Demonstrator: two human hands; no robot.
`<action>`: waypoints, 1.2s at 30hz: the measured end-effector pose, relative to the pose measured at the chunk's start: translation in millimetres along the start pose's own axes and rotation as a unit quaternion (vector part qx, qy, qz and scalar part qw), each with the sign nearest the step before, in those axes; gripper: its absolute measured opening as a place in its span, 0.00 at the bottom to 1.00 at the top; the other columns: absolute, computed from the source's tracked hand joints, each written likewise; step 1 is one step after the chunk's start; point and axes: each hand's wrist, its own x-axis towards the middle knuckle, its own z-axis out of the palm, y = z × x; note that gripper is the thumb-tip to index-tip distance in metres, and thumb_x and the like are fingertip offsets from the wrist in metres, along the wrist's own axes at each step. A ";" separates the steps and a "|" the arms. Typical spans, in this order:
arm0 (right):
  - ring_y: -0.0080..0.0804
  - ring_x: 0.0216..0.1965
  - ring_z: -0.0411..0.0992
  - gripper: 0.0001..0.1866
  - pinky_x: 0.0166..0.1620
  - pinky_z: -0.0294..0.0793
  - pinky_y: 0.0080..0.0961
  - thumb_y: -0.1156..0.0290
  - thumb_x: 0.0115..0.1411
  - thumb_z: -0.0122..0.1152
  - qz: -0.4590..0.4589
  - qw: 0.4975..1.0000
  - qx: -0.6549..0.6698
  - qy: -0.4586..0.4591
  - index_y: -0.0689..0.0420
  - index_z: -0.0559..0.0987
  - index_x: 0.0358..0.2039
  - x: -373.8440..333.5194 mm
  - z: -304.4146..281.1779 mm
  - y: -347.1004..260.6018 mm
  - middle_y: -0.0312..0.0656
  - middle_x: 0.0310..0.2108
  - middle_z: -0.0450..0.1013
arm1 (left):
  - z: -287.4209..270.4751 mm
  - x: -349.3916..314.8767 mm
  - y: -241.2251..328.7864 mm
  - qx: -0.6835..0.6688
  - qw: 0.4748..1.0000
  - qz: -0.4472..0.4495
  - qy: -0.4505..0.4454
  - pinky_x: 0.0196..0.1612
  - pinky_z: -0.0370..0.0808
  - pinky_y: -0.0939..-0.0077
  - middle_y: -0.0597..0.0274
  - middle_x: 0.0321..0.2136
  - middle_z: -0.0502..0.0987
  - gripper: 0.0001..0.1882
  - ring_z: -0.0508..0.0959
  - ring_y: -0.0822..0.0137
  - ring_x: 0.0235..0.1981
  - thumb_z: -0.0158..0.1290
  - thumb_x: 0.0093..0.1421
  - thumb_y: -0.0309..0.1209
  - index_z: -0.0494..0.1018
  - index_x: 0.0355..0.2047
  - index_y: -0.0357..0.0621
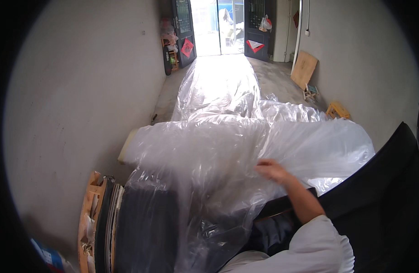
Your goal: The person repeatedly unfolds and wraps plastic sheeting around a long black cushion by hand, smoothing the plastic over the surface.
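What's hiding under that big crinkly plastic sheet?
Under the plastic sheet, a pale edge pokes out at the left, and a dark panel is partly covered at the lower left. Shiny folds hide the rest, so I can't tell what's there.

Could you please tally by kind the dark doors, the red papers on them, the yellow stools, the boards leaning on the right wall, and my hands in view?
Dark doors: 2, left door and right door
Red papers: 2, left paper and right paper
Yellow stool: 1
Leaning board: 1
Hands: 1, the right hand
Total: 7
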 end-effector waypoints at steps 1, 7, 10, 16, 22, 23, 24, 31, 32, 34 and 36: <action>0.12 0.15 0.58 0.07 0.17 0.54 0.13 0.67 0.55 0.58 0.005 0.998 0.069 0.001 0.55 0.73 0.26 -13.5 57.9 6.5 0.27 0.17 0.63 | 45.8 25.5 83.4 0.044 0.992 -0.029 -0.118 0.51 0.68 0.66 0.48 0.51 0.65 0.23 0.66 0.57 0.51 0.49 0.59 0.33 0.61 0.53 0.35; 0.32 0.30 0.71 0.11 0.33 0.69 0.24 0.64 0.59 0.52 -0.381 0.819 -0.050 -0.426 0.59 0.70 0.34 -152.7 314.2 -10.9 0.41 0.27 0.69 | 201.2 -17.5 152.7 -0.187 0.956 -0.002 -0.225 0.46 0.69 0.70 0.52 0.36 0.73 0.19 0.73 0.63 0.40 0.50 0.55 0.35 0.65 0.42 0.35; 0.37 0.30 0.73 0.12 0.32 0.70 0.26 0.72 0.51 0.60 -0.512 0.775 0.038 -0.367 0.62 0.74 0.36 -145.4 273.6 -48.6 0.44 0.35 0.73 | 177.8 -20.4 160.6 -0.487 0.843 -0.136 -0.184 0.33 0.70 0.81 0.59 0.25 0.73 0.10 0.73 0.72 0.28 0.50 0.54 0.28 0.66 0.35 0.37; 0.35 0.38 0.69 0.14 0.50 0.58 0.41 0.70 0.46 0.58 -0.548 0.681 -0.476 -0.096 0.55 0.72 0.36 -30.3 233.7 -30.5 0.39 0.31 0.72 | 120.5 -1.8 145.0 -0.404 0.895 -0.186 -0.029 0.19 0.60 0.87 0.66 0.19 0.71 0.05 0.67 0.80 0.16 0.46 0.54 0.19 0.68 0.31 0.41; 0.40 0.21 0.67 0.03 0.24 0.63 0.35 0.78 0.43 0.54 -0.668 0.614 -0.403 -0.120 0.55 0.72 0.20 -58.9 247.8 -88.3 0.41 0.22 0.69 | 21.8 -32.6 48.7 0.247 0.963 0.086 -0.067 0.22 0.69 0.64 0.57 0.20 0.71 0.16 0.72 0.56 0.20 0.48 0.39 0.19 0.72 0.32 0.41; 0.40 0.19 0.66 0.03 0.22 0.60 0.35 0.79 0.42 0.53 -0.664 0.526 -0.516 -0.128 0.56 0.72 0.19 -43.7 252.9 -86.4 0.42 0.20 0.68 | -15.2 -48.1 23.3 0.313 0.950 -0.009 -0.022 0.24 0.69 0.63 0.54 0.20 0.71 0.14 0.72 0.54 0.22 0.47 0.39 0.19 0.73 0.30 0.39; 0.40 0.21 0.66 0.03 0.22 0.59 0.36 0.79 0.43 0.53 -0.576 0.629 -0.517 -0.069 0.56 0.72 0.18 -30.9 239.5 -89.6 0.42 0.20 0.67 | -55.0 -62.7 6.9 0.367 0.928 -0.023 0.056 0.28 0.70 0.64 0.53 0.19 0.71 0.11 0.72 0.52 0.23 0.46 0.44 0.19 0.74 0.29 0.38; 0.36 0.20 0.68 0.08 0.28 0.68 0.27 0.73 0.56 0.50 -0.589 0.664 -0.454 0.085 0.63 0.73 0.35 31.9 268.6 -207.8 0.46 0.20 0.71 | -203.2 -107.7 -24.6 -0.225 0.877 -0.242 0.349 0.50 0.66 0.73 0.56 0.47 0.66 0.20 0.68 0.66 0.47 0.43 0.59 0.32 0.61 0.51 0.39; 0.33 0.24 0.72 0.14 0.28 0.67 0.29 0.69 0.59 0.48 -0.403 0.818 -0.411 -0.011 0.64 0.70 0.43 60.4 275.9 -228.2 0.43 0.25 0.74 | -199.9 -105.6 -50.9 -0.240 0.850 -0.268 0.385 0.49 0.66 0.73 0.56 0.47 0.66 0.20 0.69 0.66 0.47 0.42 0.59 0.32 0.61 0.51 0.38; 0.35 0.55 0.60 0.27 0.54 0.60 0.26 0.70 0.57 0.49 -0.672 0.702 -0.229 0.049 0.60 0.58 0.57 63.8 326.6 -220.1 0.49 0.55 0.59 | -170.0 -100.6 -58.1 0.150 0.937 -0.198 0.247 0.48 0.66 0.74 0.57 0.45 0.67 0.19 0.69 0.67 0.45 0.41 0.59 0.31 0.61 0.50 0.38; 0.39 0.63 0.46 0.34 0.61 0.43 0.39 0.59 0.59 0.49 -0.699 0.680 -0.110 -0.192 0.58 0.49 0.61 17.8 360.7 -165.8 0.47 0.61 0.50 | -150.5 -109.4 -71.0 -0.257 0.846 -0.267 0.383 0.46 0.67 0.74 0.58 0.41 0.68 0.19 0.70 0.66 0.42 0.43 0.53 0.25 0.62 0.47 0.37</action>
